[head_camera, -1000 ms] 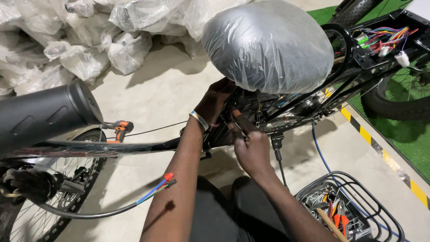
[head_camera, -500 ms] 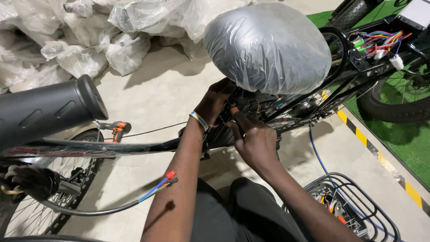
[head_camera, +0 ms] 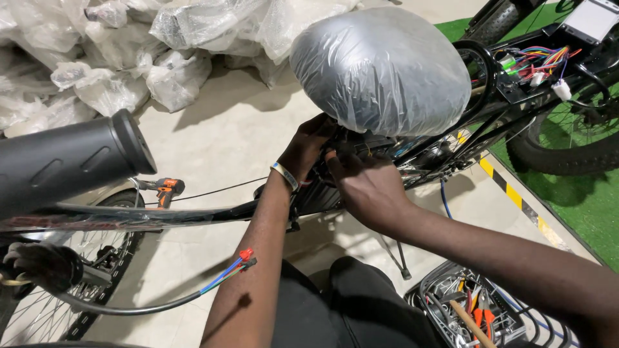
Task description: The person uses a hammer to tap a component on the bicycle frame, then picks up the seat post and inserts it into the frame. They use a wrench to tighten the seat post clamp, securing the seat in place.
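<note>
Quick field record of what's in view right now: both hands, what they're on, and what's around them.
left hand: under the saddle, fingers on the dark frame parts there; grip hidden
right hand: beside it, fingertips at the same spot; whether it holds anything cannot be told
saddle: wrapped in clear plastic
wristband: on the left wrist
handlebar grip: black, near the camera on the left
loose cable: coloured wire ends, crossing the left forearm
wire basket: lower right, holding tools
plastic bags: heaped on the floor
</note>
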